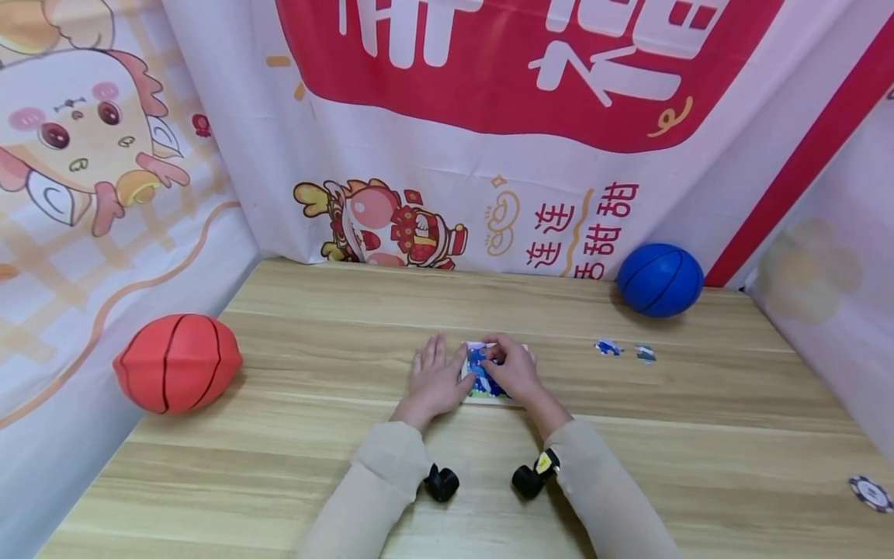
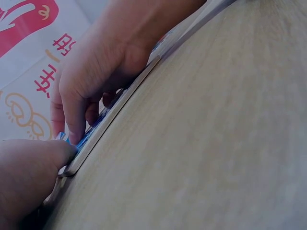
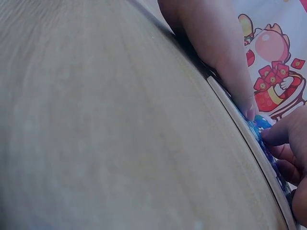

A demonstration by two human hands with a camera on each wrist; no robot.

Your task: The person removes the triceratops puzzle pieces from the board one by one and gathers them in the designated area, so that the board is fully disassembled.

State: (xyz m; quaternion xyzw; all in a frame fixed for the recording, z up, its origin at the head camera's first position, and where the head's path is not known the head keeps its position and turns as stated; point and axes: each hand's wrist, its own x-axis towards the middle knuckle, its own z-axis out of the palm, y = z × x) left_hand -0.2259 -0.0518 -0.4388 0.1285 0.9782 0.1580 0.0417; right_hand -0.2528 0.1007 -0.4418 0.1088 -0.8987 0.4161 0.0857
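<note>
A small jigsaw puzzle in a pale wooden tray lies mid-table, its picture mostly blue with green along the near edge. Fingers spread, my left hand rests at the tray's left side, and its thumb presses on the picture. My right hand bends over the tray from the right and covers part of it. Between its thumb and fingertips it pinches a blue puzzle piece, tilted up slightly beside the left thumb. How that piece fits the others is hidden by the fingers.
Two loose puzzle pieces, one blue and one blue-grey, lie right of the tray. A red ball sits at the left, a blue ball at the back right. Near the right edge is a poker chip.
</note>
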